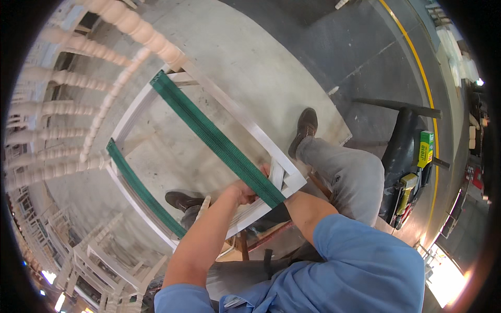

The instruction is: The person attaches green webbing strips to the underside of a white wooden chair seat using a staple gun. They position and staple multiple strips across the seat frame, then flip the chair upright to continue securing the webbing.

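Observation:
A pale wooden chair frame (237, 117) lies tilted in front of me, with turned spindles at its far left end. Two green webbing straps cross its seat opening: a wide strap (209, 134) nearer the right and another strap (140, 182) along the left rail. My left hand (243, 192) reaches inside the frame, beside the wide strap near its near end; its fingers are mostly hidden. My right forearm passes under the near corner. Just past the wide strap a bit of my right hand (265, 170) shows, the remainder hidden by strap and rail.
To my right a dark seat (399, 151) holds a green and yellow box (426, 148) and a yellow-handled staple gun (406, 190). More unfinished chair frames (112, 263) stand at the lower left. My shoes rest on the floor around the frame. A yellow line (417, 57) runs along the floor.

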A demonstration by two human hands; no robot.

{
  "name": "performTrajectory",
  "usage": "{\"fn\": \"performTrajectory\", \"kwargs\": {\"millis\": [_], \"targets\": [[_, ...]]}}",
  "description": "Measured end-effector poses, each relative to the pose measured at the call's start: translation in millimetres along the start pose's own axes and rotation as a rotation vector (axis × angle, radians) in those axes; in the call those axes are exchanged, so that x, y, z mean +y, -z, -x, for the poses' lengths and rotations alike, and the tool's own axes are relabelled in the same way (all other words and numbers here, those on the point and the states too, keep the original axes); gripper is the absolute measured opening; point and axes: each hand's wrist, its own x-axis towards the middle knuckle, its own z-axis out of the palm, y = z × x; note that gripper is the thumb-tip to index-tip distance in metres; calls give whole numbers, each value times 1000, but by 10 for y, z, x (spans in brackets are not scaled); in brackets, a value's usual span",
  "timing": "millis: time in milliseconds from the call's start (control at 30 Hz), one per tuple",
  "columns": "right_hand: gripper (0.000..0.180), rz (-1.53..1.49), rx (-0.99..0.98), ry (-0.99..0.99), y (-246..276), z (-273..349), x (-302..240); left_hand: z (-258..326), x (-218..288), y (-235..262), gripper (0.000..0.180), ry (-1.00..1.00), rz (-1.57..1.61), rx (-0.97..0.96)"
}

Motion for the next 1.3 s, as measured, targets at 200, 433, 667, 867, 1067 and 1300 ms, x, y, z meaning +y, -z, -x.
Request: {"fn": "performTrajectory", "kwargs": {"millis": [200,433,667,867,1067,1300], "targets": [[46,-22,-19,-8,66,-293,-20,-566,-84,-201,49,-299,765,78],[48,-2,-43,-17,70,-366,-74,-348,126,-140,37,-98,1300,-141],[51,67,-392,304,325,225,-84,-386,-3,150,23,-464,786,-90],[40,185,-749,445,1607,990,-12,-294,259,-225,36,-445,475,-16],[17,-477,390,-112,3172,2140,1352,-12,520,-589,34,-570,369,47],[56,-194,451,-624,3194,2444,2986,22,758,-628,39,-667,458,153]]}}
